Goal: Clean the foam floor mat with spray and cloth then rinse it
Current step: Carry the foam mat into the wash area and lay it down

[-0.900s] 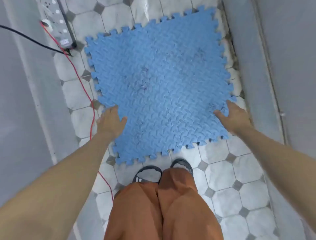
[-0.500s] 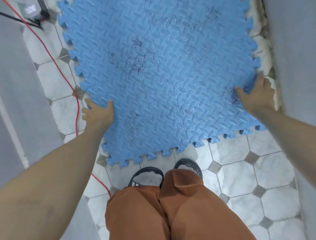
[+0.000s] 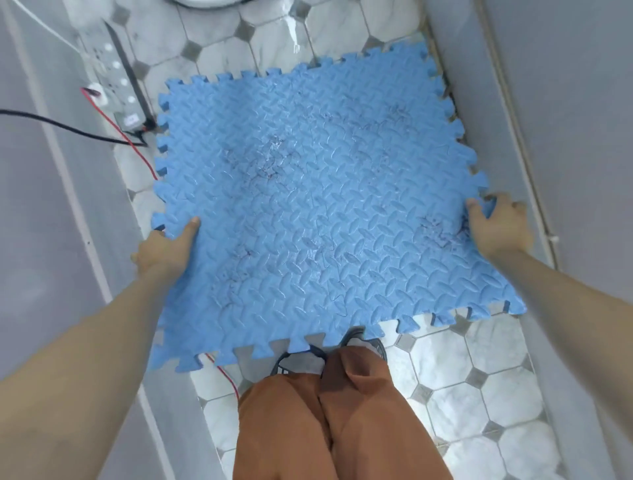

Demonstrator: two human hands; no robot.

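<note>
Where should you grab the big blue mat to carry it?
Probably by its two opposite side edges, one hand coming in from each side. The foam mat is wide, flat and floppy, so one grip would likely let it sag. Here the left hand pinches the left toothed edge and the right hand the right edge, thumbs on top, keeping it spread out.

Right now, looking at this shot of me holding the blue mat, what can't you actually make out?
- Head view: the fingers of the left hand and right hand curl under the foam mat, hidden.
- The power strip labels are too small to read.
- The white object at the top is cut off by the frame.
- The sandals are partly covered by mat and trousers.
</note>
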